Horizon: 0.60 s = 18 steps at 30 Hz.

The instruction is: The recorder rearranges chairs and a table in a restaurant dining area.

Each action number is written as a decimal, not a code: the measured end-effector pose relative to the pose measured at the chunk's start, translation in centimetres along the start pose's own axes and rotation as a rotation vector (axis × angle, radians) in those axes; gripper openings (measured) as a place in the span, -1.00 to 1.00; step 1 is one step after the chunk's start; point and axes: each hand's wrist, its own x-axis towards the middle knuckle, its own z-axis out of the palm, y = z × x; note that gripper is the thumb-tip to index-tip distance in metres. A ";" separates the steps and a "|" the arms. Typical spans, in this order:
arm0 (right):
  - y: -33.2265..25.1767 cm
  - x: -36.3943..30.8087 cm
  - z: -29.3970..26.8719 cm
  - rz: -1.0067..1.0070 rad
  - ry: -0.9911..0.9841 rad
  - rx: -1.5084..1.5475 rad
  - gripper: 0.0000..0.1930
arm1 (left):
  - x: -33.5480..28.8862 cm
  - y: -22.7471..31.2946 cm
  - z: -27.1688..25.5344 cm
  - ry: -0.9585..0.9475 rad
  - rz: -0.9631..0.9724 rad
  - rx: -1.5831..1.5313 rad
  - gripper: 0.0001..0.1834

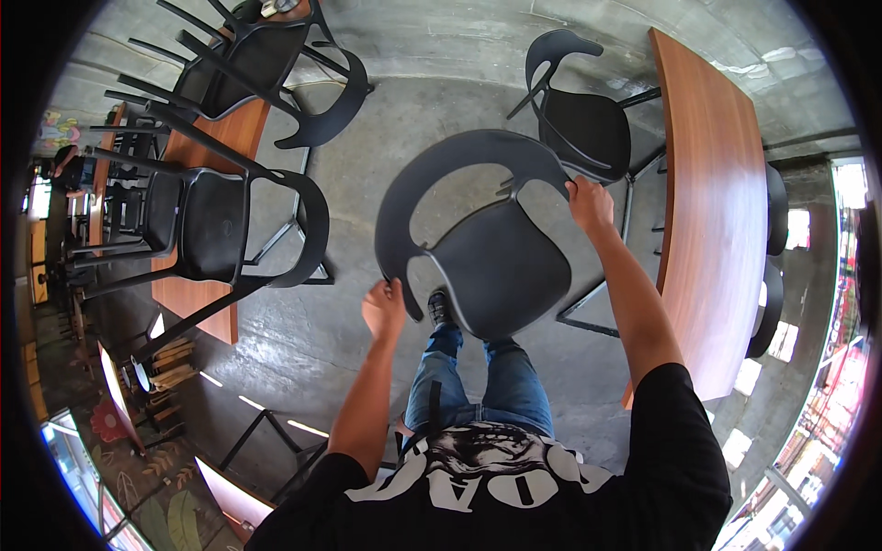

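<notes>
A black chair [501, 266] with a wide curved backrest is in front of me, its seat toward my legs. My left hand [383, 309] is closed around the left end of the curved back. On the right side, my right hand [591, 204] grips the other end of that curve. The chair's legs are hidden beneath its seat, so I cannot tell whether they touch the floor. Just beyond it, near the right table, stands another black chair [585, 129] of the same kind.
To the right is a wooden table [712, 211] with dark chairs along its far side. A second wooden table [220, 317] on the left carries upturned black chairs [216, 225], their legs sticking out. Grey concrete floor [367, 193] lies between the tables, up to a concrete wall.
</notes>
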 end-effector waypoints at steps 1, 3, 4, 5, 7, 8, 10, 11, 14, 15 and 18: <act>-1.1 -0.6 -0.3 0.020 0.017 0.030 -0.69 | 1.8 0.5 -1.6 0.055 0.037 0.064 -0.62; -3.0 -1.6 -0.4 0.037 0.036 0.062 -0.68 | 6.1 -0.5 -3.1 0.112 0.105 0.150 -0.63; -3.6 -2.3 -0.2 0.099 -0.005 0.090 -0.69 | 8.4 -0.8 -3.6 0.112 0.141 0.184 -0.65; -4.3 -3.0 0.3 0.160 -0.047 0.121 -0.69 | 10.6 -1.2 -4.1 0.113 0.177 0.219 -0.66; -5.5 -4.3 2.1 0.182 -0.052 0.152 -0.70 | 14.6 -1.3 -5.0 0.108 0.210 0.287 -0.67; -5.7 -4.9 3.3 0.203 -0.055 0.181 -0.70 | 16.3 -1.0 -5.1 0.107 0.214 0.285 -0.67; -6.2 -5.9 6.1 0.255 -0.065 0.216 -0.70 | 19.1 -0.5 -5.2 0.036 0.219 0.358 -0.68; -6.6 -6.3 7.2 0.303 -0.076 0.253 -0.71 | 20.1 -0.6 -5.1 0.036 0.225 0.358 -0.68; -8.5 -6.9 9.5 0.365 -0.124 0.284 -0.71 | 22.5 -1.3 -4.4 -0.049 0.201 0.424 -0.70; -9.0 -6.9 10.0 0.365 -0.117 0.290 -0.71 | 22.9 -1.7 -4.0 -0.067 0.185 0.438 -0.70; -9.8 -6.3 10.8 0.442 -0.120 0.297 -0.72 | 24.0 -2.7 -2.2 -0.065 0.143 0.425 -0.70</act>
